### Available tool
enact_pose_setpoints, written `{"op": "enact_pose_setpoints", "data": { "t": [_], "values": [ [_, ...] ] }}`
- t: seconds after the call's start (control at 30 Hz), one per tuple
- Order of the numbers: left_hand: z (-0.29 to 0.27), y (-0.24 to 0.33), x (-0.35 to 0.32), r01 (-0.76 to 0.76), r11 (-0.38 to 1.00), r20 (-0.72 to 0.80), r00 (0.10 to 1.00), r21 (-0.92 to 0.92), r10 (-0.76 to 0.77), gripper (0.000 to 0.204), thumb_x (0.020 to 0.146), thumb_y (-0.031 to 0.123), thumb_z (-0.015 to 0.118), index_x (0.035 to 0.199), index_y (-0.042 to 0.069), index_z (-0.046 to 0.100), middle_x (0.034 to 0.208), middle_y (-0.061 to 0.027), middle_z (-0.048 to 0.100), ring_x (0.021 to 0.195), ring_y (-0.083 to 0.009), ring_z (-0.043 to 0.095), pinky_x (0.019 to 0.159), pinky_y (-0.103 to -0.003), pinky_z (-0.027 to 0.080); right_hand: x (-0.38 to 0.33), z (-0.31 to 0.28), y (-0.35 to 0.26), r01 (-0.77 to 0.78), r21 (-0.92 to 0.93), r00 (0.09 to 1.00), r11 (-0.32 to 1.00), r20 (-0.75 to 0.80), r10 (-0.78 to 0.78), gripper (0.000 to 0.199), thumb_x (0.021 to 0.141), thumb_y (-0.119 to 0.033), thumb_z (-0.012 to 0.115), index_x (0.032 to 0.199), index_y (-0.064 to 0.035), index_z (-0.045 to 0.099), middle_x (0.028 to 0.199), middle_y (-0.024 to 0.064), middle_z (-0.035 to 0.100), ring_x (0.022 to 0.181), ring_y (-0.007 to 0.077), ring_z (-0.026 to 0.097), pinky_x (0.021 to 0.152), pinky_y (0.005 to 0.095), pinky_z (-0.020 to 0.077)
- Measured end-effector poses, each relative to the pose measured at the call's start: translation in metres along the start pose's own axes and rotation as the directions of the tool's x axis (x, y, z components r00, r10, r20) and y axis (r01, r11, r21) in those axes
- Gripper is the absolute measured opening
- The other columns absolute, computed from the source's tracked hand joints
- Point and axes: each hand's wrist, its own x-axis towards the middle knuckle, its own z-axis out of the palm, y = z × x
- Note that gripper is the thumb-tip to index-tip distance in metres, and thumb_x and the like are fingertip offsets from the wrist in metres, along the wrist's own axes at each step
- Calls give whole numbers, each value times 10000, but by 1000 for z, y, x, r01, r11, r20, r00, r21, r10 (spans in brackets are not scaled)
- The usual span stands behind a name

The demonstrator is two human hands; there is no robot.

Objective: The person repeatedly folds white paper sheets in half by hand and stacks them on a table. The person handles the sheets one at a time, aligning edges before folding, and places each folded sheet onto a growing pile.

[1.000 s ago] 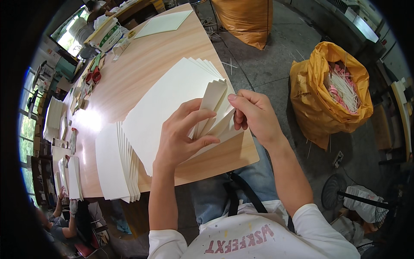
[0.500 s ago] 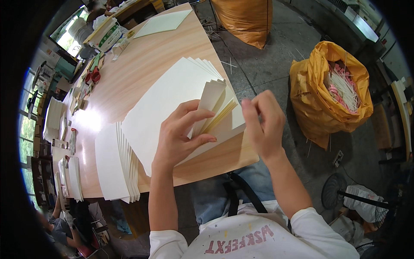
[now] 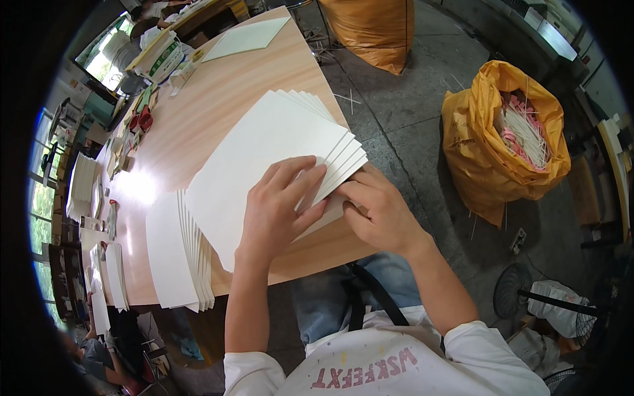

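My left hand (image 3: 281, 208) grips the near left side of a small fan of narrow white sheets (image 3: 342, 157), fingers and thumb closed on it. At the fan's lower right edge, my right hand (image 3: 383, 210) has its fingers curled in against the sheets; part of its grip is hidden beneath them. Under both hands a pile of large white sheets (image 3: 244, 148) lies slightly spread at the corner of the wooden table (image 3: 191, 125). To its left rests another fanned pile of white sheets (image 3: 170, 247), its near end by the table edge.
An orange sack (image 3: 472, 142) of white and pink scraps stands on the floor at right, another orange sack (image 3: 373, 30) beyond the table. Red-handled scissors (image 3: 142, 120) lie at the table's far left. A black fan (image 3: 515, 290) stands low right. Other people sit at left.
My right hand has come in from the right and down to the sheets' edge. The narrow sheets, raised and bent before, now lie flatter and fanned; their yellow strips no longer show.
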Motion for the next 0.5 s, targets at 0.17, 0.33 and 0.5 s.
{"op": "enact_pose_setpoints", "data": {
  "t": [0.17, 0.33, 0.5],
  "values": [
    [3, -1, 0, 44, 999, -3, 999, -8, -44, 535, 813, 151, 940, 1330, 113, 809, 1399, -112, 766, 1245, -352, 744, 992, -467, 635, -3, 1, 8, 63, -24, 995, 998, -79, -64, 196, 931, -10, 705, 1114, 26, 764, 1236, 167, 742, 1135, 391, 686, 1026, 482, 570],
    [2, 0, 3, -2, 1000, -45, 999, -12, 1, 590, 829, 180, 954, 1391, 109, 786, 1395, -120, 766, 1250, -355, 743, 1008, -469, 630, -13, -19, 10, -322, -74, 907, 944, -309, 285, 164, 1000, -107, 813, 969, 8, 701, 1153, 160, 742, 925, 364, 726, 822, 450, 598],
    [-5, 8, 1, 124, 987, -11, 992, -98, -125, 548, 921, 109, 872, 1457, 100, 758, 1463, -151, 746, 1234, -379, 776, 1020, -459, 632, 3, -35, 8, -255, -240, 967, 937, -41, 252, 417, 1049, -297, 824, 867, -4, 589, 719, 119, 589, 671, 230, 614, 642, 415, 495]
  ]
}}
